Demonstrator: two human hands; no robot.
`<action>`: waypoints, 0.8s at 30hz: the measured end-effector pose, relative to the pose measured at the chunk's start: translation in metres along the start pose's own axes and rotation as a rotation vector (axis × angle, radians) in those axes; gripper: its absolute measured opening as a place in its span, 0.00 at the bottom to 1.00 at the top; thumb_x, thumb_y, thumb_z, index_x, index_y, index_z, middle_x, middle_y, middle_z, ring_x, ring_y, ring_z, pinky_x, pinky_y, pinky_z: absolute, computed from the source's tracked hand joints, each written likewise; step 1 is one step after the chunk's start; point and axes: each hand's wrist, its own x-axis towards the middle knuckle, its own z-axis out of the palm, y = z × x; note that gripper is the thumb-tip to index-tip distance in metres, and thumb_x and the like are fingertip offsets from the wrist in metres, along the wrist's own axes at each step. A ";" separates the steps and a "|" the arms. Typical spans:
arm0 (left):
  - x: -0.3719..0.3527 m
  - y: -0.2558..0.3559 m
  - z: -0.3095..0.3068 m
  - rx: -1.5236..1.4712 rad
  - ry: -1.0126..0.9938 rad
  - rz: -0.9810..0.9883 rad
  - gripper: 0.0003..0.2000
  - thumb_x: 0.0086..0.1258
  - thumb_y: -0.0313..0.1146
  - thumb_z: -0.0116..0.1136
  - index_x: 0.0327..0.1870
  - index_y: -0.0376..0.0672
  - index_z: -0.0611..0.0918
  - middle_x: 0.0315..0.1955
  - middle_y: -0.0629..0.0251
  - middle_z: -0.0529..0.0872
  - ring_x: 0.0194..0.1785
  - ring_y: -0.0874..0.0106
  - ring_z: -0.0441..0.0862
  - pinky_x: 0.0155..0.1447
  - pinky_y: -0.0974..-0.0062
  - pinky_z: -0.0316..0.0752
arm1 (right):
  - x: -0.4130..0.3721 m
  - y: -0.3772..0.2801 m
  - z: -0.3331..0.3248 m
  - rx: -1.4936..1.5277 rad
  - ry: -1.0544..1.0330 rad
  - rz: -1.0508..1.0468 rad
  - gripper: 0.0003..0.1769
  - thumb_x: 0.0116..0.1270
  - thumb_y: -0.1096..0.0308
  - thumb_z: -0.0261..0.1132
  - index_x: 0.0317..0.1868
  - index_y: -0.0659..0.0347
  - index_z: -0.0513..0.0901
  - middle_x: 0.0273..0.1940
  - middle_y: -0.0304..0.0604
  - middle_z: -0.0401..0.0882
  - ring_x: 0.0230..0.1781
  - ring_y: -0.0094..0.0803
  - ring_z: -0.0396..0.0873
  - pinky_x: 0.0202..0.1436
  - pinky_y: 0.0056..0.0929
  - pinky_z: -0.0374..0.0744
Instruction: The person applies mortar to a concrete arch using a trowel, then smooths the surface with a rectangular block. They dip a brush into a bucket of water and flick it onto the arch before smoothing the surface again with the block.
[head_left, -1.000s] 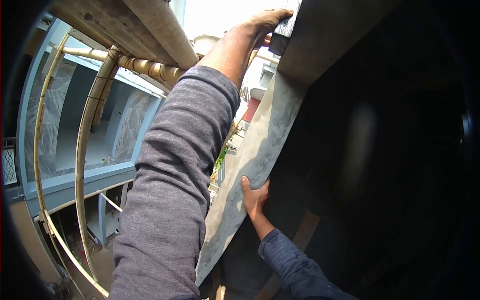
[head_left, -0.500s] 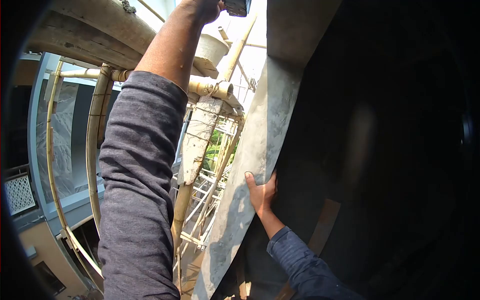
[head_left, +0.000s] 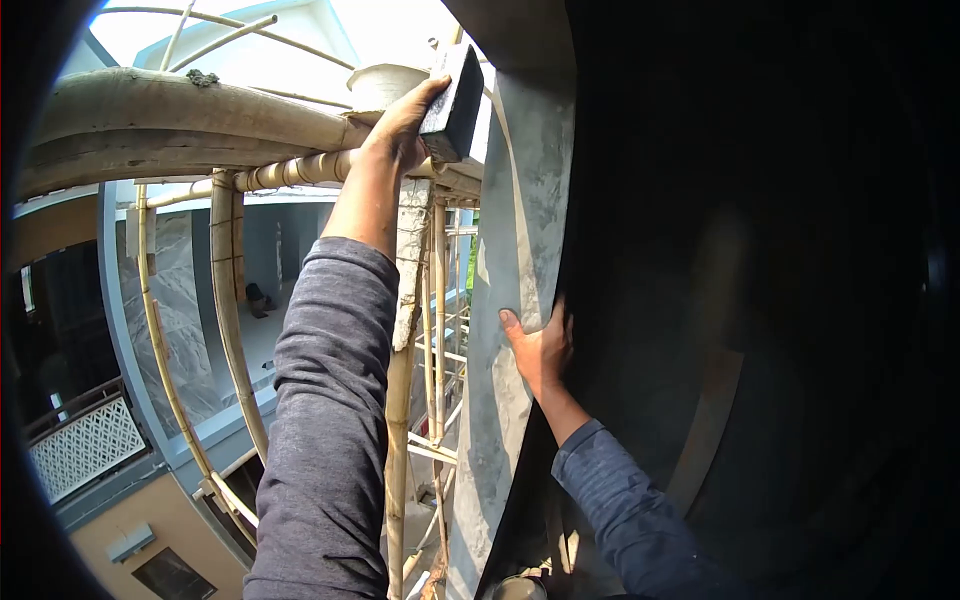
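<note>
The left hand [head_left: 398, 128] is closed around a dark rectangular block [head_left: 453, 100], its long axis near upright. It is raised just left of the grey plastered column edge [head_left: 522, 200], which the right hand [head_left: 540, 350] clasps lower down.

Black block [head_left: 452, 103], grey wall edge [head_left: 520, 250], tan bamboo poles [head_left: 225, 290].

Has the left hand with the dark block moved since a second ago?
Yes. The left hand and dark block have dropped off the overhang corner, to beside the grey wall edge below it.
</note>
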 end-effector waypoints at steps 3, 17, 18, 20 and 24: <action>-0.071 -0.029 -0.016 -0.211 -0.107 -0.063 0.20 0.70 0.47 0.60 0.51 0.39 0.79 0.39 0.61 0.88 0.36 0.68 0.87 0.44 0.66 0.85 | -0.001 -0.002 -0.003 0.014 -0.002 -0.001 0.52 0.50 0.44 0.76 0.68 0.65 0.65 0.59 0.63 0.71 0.58 0.60 0.74 0.57 0.50 0.76; -0.432 -0.212 -0.068 -0.525 0.418 -0.266 0.40 0.66 0.61 0.52 0.67 0.32 0.67 0.57 0.39 0.76 0.53 0.52 0.83 0.57 0.57 0.81 | 0.008 0.024 0.010 -0.003 -0.034 -0.121 0.50 0.50 0.33 0.73 0.63 0.62 0.73 0.52 0.60 0.79 0.54 0.56 0.78 0.58 0.45 0.75; -0.458 -0.222 -0.069 -0.532 0.442 -0.298 0.40 0.66 0.61 0.52 0.67 0.32 0.67 0.57 0.39 0.76 0.53 0.52 0.83 0.57 0.57 0.81 | 0.008 0.033 0.017 -0.022 -0.059 -0.095 0.50 0.50 0.33 0.73 0.63 0.62 0.73 0.52 0.60 0.79 0.54 0.56 0.78 0.58 0.45 0.75; -0.505 -0.237 -0.065 -0.391 0.633 -0.462 0.41 0.65 0.63 0.55 0.67 0.33 0.67 0.56 0.40 0.77 0.52 0.54 0.83 0.57 0.59 0.81 | 0.010 0.049 0.027 -0.180 0.124 -0.282 0.51 0.56 0.57 0.76 0.74 0.63 0.57 0.62 0.66 0.70 0.57 0.58 0.77 0.55 0.50 0.80; -0.579 -0.259 -0.039 -0.278 0.779 -0.670 0.38 0.68 0.61 0.52 0.67 0.36 0.67 0.54 0.44 0.81 0.54 0.57 0.83 0.58 0.61 0.80 | -0.015 0.045 -0.022 0.251 -0.048 -0.469 0.42 0.53 0.49 0.77 0.64 0.60 0.73 0.52 0.57 0.79 0.52 0.52 0.79 0.56 0.44 0.75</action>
